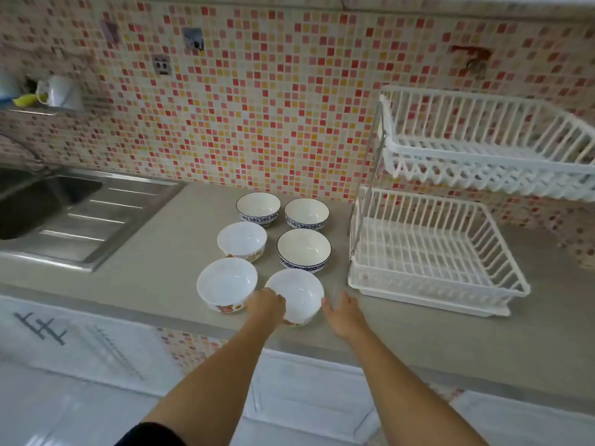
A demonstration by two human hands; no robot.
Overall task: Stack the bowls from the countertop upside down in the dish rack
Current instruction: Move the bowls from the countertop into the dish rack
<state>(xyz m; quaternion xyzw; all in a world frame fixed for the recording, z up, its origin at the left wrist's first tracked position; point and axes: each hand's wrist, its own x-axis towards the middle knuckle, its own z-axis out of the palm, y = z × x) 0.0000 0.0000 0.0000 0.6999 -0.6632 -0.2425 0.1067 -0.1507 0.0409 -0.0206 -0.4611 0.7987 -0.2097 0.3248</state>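
Several white bowls stand upright in two rows on the grey countertop [145, 278]. Three carry a blue pattern, the nearest of them [303, 249] in the right row; three carry a floral band. My left hand [267, 307] grips the near-left rim of the closest floral bowl [297, 292], which still rests on the counter. My right hand [343, 312] hovers with fingers apart just right of that bowl, not touching it. Another floral bowl [227, 283] sits to the left. The white two-tier dish rack [434, 252] stands to the right, both tiers holding nothing.
A steel sink [42, 201] with a ribbed drainboard lies at the left. A mosaic tiled wall runs behind the counter. The rack's upper tier [483, 140] overhangs the lower one. White cabinet doors sit below the counter edge.
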